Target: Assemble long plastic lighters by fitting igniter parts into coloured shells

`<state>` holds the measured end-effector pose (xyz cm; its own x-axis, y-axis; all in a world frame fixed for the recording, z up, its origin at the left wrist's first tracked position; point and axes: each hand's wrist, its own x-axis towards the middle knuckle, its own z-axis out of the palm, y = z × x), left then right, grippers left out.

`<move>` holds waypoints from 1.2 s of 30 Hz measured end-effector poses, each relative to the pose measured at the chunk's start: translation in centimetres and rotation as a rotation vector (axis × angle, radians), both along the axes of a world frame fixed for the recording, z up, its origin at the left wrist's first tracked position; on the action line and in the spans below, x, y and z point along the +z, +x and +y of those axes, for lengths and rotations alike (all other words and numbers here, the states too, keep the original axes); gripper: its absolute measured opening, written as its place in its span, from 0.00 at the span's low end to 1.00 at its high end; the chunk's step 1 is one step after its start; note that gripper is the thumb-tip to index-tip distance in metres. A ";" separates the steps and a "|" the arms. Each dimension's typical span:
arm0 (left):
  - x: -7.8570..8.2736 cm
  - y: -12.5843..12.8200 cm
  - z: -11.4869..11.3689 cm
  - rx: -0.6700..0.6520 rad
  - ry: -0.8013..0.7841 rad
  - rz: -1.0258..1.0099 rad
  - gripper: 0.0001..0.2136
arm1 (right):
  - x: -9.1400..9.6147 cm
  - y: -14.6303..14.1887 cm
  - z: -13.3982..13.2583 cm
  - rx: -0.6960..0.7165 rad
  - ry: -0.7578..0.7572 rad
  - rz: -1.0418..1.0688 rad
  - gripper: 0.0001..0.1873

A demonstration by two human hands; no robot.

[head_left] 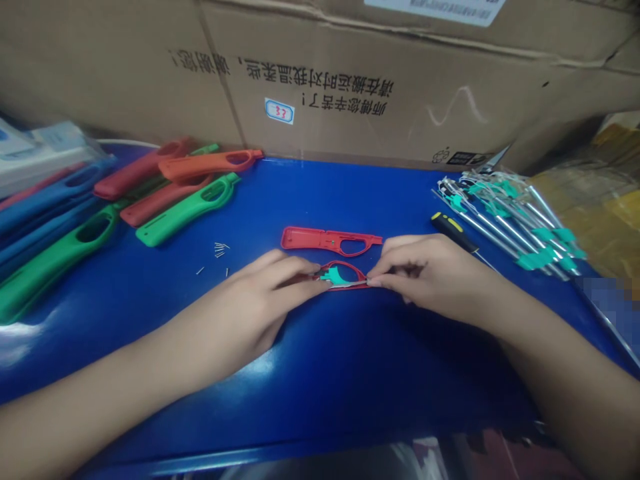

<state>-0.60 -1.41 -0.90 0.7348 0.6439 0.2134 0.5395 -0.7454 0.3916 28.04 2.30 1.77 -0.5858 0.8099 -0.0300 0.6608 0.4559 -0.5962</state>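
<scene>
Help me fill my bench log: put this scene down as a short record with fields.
Left hand: fingers gripping red shell, covering its left part
Right hand: fingertips pinched at the shell's right end
At the shell: green piece between the hands
Beyond: second red shell, lying flat
Left side: small screws; shells in red, orange, green and blue
Right side: screwdriver; metal rods with green parts
Surface: blue table
Back: cardboard box, print upside down
</scene>
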 end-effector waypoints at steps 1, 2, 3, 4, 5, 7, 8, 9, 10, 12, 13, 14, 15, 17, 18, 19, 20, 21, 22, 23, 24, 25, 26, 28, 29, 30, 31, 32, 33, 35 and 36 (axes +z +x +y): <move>0.0 0.0 0.0 0.002 0.000 -0.009 0.24 | -0.1 -0.1 0.2 -0.071 -0.080 0.019 0.06; 0.0 0.0 0.0 0.004 -0.003 -0.020 0.24 | -0.1 -0.2 0.3 -0.126 -0.145 0.031 0.05; 0.0 0.0 0.1 0.005 -0.006 -0.033 0.24 | -0.1 -0.3 0.5 -0.160 -0.190 0.037 0.05; 0.0 0.0 0.1 0.001 -0.010 -0.045 0.24 | -0.2 -0.4 0.5 -0.177 -0.216 0.039 0.06; -0.1 0.0 0.1 -0.007 -0.019 -0.050 0.24 | -0.2 -0.5 0.6 -0.186 -0.230 0.037 0.06; -0.2 0.0 0.2 -0.031 -0.037 -0.050 0.25 | -0.2 -0.5 0.6 -0.190 -0.235 0.036 0.07; -0.2 -0.1 0.3 -0.040 -0.045 -0.043 0.25 | -0.1 -0.5 0.5 -0.188 -0.237 0.037 0.07; -0.2 -0.1 0.3 -0.045 -0.047 -0.037 0.25 | -0.1 -0.4 0.5 -0.183 -0.238 0.038 0.08; -0.2 -0.1 0.3 -0.043 -0.049 -0.033 0.25 | -0.1 -0.4 0.4 -0.173 -0.234 0.037 0.08; -0.2 0.0 0.2 -0.029 -0.045 -0.031 0.25 | 0.0 -0.3 0.3 -0.124 -0.185 0.026 0.06; -0.2 0.0 0.2 -0.022 -0.048 -0.030 0.25 | 0.0 -0.3 0.1 -0.084 -0.139 0.023 0.04; -0.2 0.1 0.1 -0.016 -0.053 -0.030 0.25 | 0.0 -0.3 0.0 -0.039 -0.091 0.021 0.02; -0.2 0.1 0.1 -0.014 -0.061 -0.030 0.26 | 0.0 -0.4 -0.1 0.006 -0.043 0.024 0.02; -0.1 0.2 0.0 -0.012 -0.081 -0.025 0.26 | -0.1 -0.6 -0.5 0.084 0.029 0.027 0.03; -0.1 0.2 -0.1 -0.011 -0.090 -0.020 0.26 | -0.1 -0.8 -0.6 0.113 0.051 0.019 0.03; -0.2 0.2 -0.1 -0.007 -0.095 -0.016 0.26 | -0.1 -0.9 -0.8 0.131 0.067 0.005 0.04; -0.2 0.2 -0.1 -0.004 -0.095 -0.013 0.26 | -0.1 -1.0 -0.9 0.143 0.079 -0.010 0.04; -0.2 0.2 -0.1 -0.001 -0.094 -0.008 0.26 | -0.1 -1.1 -1.1 0.149 0.087 -0.023 0.04; -0.2 0.2 -0.1 0.001 -0.089 -0.007 0.26 | -0.1 -1.2 -1.1 0.150 0.088 -0.035 0.04; -0.2 0.1 -0.1 -0.001 -0.083 -0.007 0.26 | -0.1 -1.2 -1.2 0.145 0.087 -0.041 0.04; -0.2 0.1 -0.1 -0.004 -0.079 -0.009 0.26 | 0.0 -1.2 -1.2 0.144 0.086 -0.045 0.03; -0.2 0.1 -0.1 -0.008 -0.075 -0.010 0.26 | 0.0 -1.2 -1.2 0.145 0.083 -0.048 0.03; -0.2 0.0 -0.1 -0.010 -0.074 -0.009 0.25 | 0.0 -1.2 -1.2 0.147 0.080 -0.050 0.03; -0.2 0.0 -0.2 -0.004 -0.071 0.000 0.25 | -0.1 -1.1 -1.1 0.143 0.075 -0.052 0.02; -0.1 -0.1 -0.2 -0.001 -0.070 0.006 0.26 | -0.2 -1.1 -1.0 0.139 0.076 -0.050 0.02; -0.1 -0.1 -0.2 0.001 -0.067 0.007 0.26 | -0.3 -1.2 -1.0 0.128 0.081 -0.049 0.02; -0.1 -0.1 -0.2 0.000 -0.064 0.006 0.25 | -0.5 -1.2 -0.9 0.116 0.088 -0.047 0.02; -0.1 0.0 -0.3 -0.001 -0.062 0.003 0.25 | -0.6 -1.2 -0.8 0.108 0.097 -0.046 0.02; -0.1 0.0 -0.3 -0.002 -0.059 -0.001 0.25 | -0.7 -1.2 -0.8 0.104 0.106 -0.044 0.02; 0.0 0.1 -0.2 0.000 -0.059 -0.002 0.26 | -0.8 -1.1 -0.8 0.127 0.122 -0.056 0.03; 0.0 0.1 -0.2 0.000 -0.059 -0.001 0.27 | -0.9 -1.0 -0.8 0.151 0.135 -0.072 0.03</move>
<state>-0.51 -1.62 -0.91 0.7346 0.6554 0.1756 0.5392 -0.7209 0.4353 26.99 1.52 0.87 -0.7009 0.7128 0.0263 0.6179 0.6252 -0.4768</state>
